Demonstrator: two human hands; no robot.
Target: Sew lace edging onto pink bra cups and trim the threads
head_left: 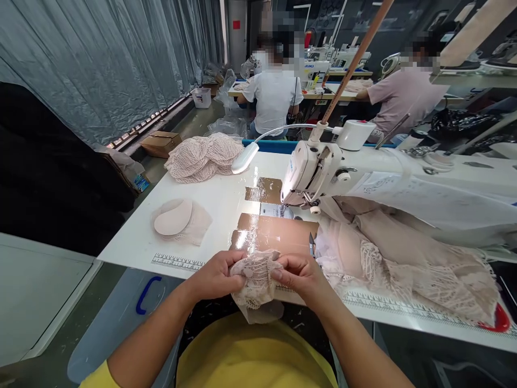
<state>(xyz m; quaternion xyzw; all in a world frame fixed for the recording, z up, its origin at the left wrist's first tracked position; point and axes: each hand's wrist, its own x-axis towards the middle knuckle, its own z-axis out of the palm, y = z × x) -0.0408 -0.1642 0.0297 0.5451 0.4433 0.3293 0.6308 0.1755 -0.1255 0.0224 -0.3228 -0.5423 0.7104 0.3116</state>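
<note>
Between my hands a beige lace piece (256,277) hangs over the front edge of the sewing table, its lower part dangling above my lap. My left hand (220,276) pinches its left side between thumb and fingers. On the other side my right hand (298,274) grips the lace edge, fingers closed. Just beyond my hands, brown tape (274,234) covers part of the tabletop in front of the sewing machine (311,172). A pair of small dark thread snips (312,245) lies by the tape's right end.
A stack of lace pieces (204,156) sits at the table's back left. Nearer lies an oval pad (173,218) on sheer fabric. Beige lace fabric (424,253) is heaped at right under the machine arm. A lamp (244,158) reaches over the table. Two people work beyond.
</note>
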